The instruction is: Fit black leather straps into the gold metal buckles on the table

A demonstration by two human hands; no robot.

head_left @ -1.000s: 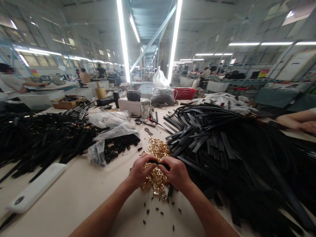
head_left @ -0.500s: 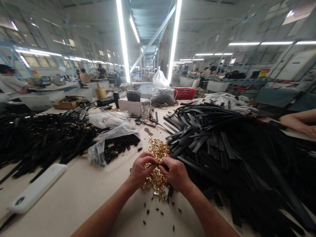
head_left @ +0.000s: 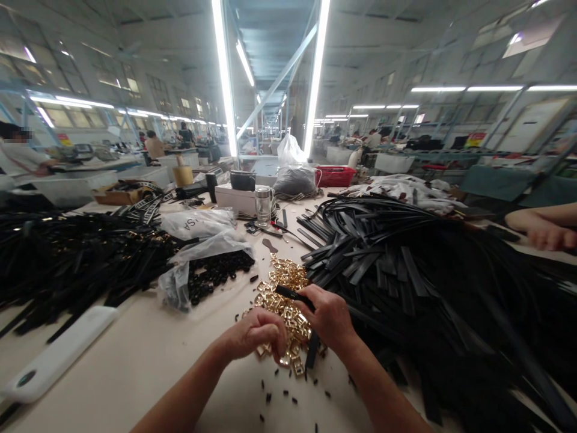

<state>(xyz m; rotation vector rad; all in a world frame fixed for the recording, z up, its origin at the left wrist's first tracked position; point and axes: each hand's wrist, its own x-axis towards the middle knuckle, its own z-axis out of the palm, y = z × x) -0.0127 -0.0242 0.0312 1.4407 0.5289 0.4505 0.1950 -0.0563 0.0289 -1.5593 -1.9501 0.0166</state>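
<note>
My right hand (head_left: 331, 319) is closed around a black strap (head_left: 291, 293), whose end sticks out to the left above a heap of gold metal buckles (head_left: 291, 273). At the near left side of that heap is my left hand (head_left: 259, 334), its fingers bent down and drawn together. Its fingertips reach a gold buckle at the front of the heap; whether they grip it is hidden. Small black loops (head_left: 220, 270) spill from a clear plastic bag (head_left: 175, 285) to the left. Several tiny black pieces (head_left: 285, 393) lie scattered on the table (head_left: 180, 373) in front of me.
A large pile of black straps (head_left: 406, 270) covers the right side, another dark pile (head_left: 81, 258) the left. Near it lies a white handheld device (head_left: 63, 355). Farther back stand a glass jar (head_left: 263, 207) and a red basket (head_left: 336, 175). Another person's hand (head_left: 550, 231) is at far right.
My hands were together at the strap; now they are apart. The left has let go and moved down to the buckles. The right keeps the strap, its end now showing.
</note>
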